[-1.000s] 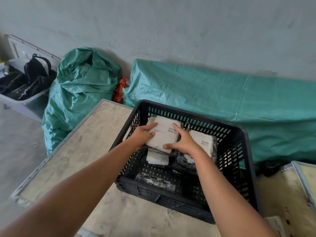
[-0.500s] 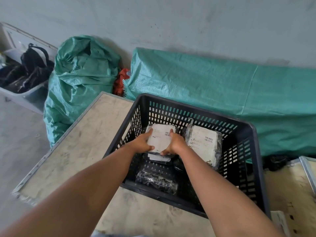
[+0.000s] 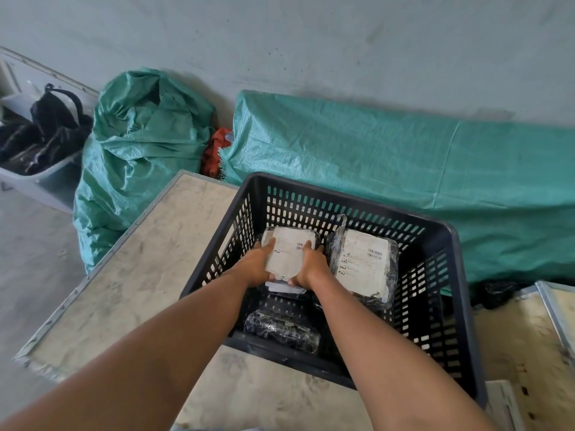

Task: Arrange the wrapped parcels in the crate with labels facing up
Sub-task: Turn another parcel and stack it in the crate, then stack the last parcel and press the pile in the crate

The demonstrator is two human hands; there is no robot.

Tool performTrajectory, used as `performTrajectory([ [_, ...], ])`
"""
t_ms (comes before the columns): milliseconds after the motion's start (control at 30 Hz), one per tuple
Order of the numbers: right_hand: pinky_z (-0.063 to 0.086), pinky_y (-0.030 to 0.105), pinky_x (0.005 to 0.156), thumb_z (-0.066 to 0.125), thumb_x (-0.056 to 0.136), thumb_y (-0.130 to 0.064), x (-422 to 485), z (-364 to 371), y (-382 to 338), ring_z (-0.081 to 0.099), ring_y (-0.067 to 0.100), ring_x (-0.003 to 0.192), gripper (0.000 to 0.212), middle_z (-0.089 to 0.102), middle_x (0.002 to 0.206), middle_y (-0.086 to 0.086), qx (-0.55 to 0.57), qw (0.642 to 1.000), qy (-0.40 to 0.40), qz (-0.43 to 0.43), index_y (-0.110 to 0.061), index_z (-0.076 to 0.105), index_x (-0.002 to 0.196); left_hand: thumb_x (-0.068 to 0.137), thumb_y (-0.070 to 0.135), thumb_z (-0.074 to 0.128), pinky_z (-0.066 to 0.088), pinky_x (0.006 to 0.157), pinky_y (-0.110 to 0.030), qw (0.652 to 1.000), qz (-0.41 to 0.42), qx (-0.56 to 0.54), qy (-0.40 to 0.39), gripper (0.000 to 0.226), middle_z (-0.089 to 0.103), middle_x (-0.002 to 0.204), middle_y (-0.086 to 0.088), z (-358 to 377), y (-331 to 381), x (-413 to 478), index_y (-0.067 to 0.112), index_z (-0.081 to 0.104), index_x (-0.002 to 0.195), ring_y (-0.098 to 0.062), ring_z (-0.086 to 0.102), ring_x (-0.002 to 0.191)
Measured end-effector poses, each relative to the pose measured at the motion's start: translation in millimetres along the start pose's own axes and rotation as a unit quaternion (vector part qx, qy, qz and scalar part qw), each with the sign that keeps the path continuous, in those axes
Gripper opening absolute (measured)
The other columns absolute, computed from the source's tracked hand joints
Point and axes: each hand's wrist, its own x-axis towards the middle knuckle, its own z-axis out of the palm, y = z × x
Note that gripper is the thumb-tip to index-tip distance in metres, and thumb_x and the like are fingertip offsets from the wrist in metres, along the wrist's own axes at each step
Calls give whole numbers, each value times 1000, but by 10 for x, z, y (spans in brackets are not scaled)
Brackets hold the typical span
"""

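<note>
A black slotted crate (image 3: pixel 441 231) stands on a worn table. My left hand (image 3: pixel 258 265) and my right hand (image 3: pixel 311 265) grip the two sides of a wrapped parcel (image 3: pixel 287 253), its white label facing up, at the crate's back left. It rests on another labelled parcel (image 3: pixel 281 287) whose edge shows below my hands. To the right lies a larger wrapped parcel (image 3: pixel 364 264), label up. A dark wrapped parcel (image 3: pixel 281 331) with no label showing lies at the crate's front.
The table (image 3: pixel 149 275) has a metal rim and ends at the left. Behind it stand a stuffed green sack (image 3: pixel 140 144) and a long green-covered load (image 3: pixel 404 163). A grey bin (image 3: pixel 40 178) with black bags sits far left. A second table (image 3: pixel 522 337) adjoins on the right.
Both hands have lowered the labelled parcel deeper into the crate's back left, onto the parcel beneath. The view has tilted downward and closer.
</note>
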Motion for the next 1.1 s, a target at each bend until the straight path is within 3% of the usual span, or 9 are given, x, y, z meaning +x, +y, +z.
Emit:
performTrajectory([
  [133,44,34,110,88,79,-15,-113,-59,36,46,30,138,114,32,161,15,33,997,44,-46,-16,12,165,79,8,84,35,116,-43,1000,-8,23,17,116,12,168,-14,-51,102,-63,30,7,163,-34,34,145],
  [267,48,15,86,84,83,-7,-291,-307,182,56,21,124,97,49,152,11,111,979,116,-127,-14,27,162,84,12,82,33,119,-46,996,63,59,26,108,-4,170,-14,-200,342,-154,33,11,163,-36,16,154],
  [367,44,38,113,82,86,-10,-468,-529,313,44,28,143,91,38,162,9,166,960,158,-158,-17,31,161,92,27,74,27,121,-42,993,92,23,76,85,10,170,-13,-360,518,-277,28,25,162,-33,20,153],
  [433,42,40,113,82,87,-12,-604,-637,425,48,28,140,86,41,161,7,198,952,159,-174,-18,36,159,94,33,71,27,119,-40,989,113,3,93,71,27,166,-11,-465,566,-395,25,38,157,-29,28,151],
  [533,52,40,104,85,84,-16,-776,-723,644,65,20,121,61,59,145,2,215,952,109,-191,-24,60,140,95,34,70,46,105,-35,989,126,-47,57,55,54,150,-3,-554,531,-596,27,54,147,-24,50,139],
  [633,59,34,92,88,81,-18,-879,-639,801,75,9,97,33,70,125,-1,203,961,22,-187,-34,72,105,95,33,71,49,98,-31,992,123,-36,-6,58,56,148,-2,-500,391,-749,29,52,149,-24,52,136],
  [700,58,30,91,89,81,-17,-906,-492,863,75,3,91,30,72,119,-2,194,963,-15,-186,-33,73,100,94,32,72,46,101,-33,994,108,-24,-22,63,53,151,-6,-411,269,-806,28,47,152,-26,53,135],
  [933,57,29,98,95,72,-15,-856,-167,911,71,5,107,31,77,116,-4,155,952,-162,-207,-34,78,90,92,14,75,48,108,-37,980,119,-9,-158,43,64,139,2,-239,114,-869,28,69,131,-13,63,121],
  [1100,57,43,97,91,74,-10,-836,-50,857,71,20,110,34,76,115,4,60,950,-201,-231,-41,79,81,86,11,81,44,113,-36,959,120,28,-254,53,66,135,12,-213,83,-915,25,67,134,-3,60,124],
])
